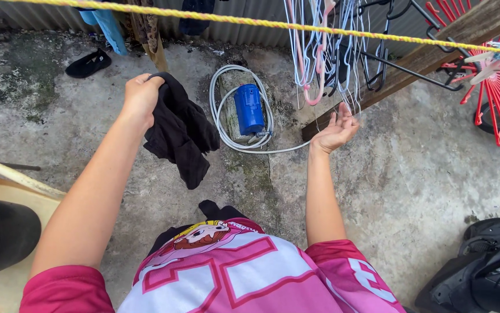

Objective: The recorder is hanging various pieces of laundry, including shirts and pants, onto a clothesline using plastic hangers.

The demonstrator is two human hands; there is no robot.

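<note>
My left hand (140, 95) has its fingers clenched on a limp black cloth garment (179, 130), which hangs above the concrete floor (424, 174). My right hand (335, 130), palm up with fingers loosely spread, reaches under the bunch of thin wire hangers (325, 52). I'd pinch one hanger only, keeping the cloth raised.

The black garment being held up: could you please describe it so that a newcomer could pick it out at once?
Below the yellow rope across the concrete yard, left of the blue pump ringed by white hose, the left hand grips a crumpled black garment. It alone hangs in mid-air; the black shoe lies on the ground.
</note>
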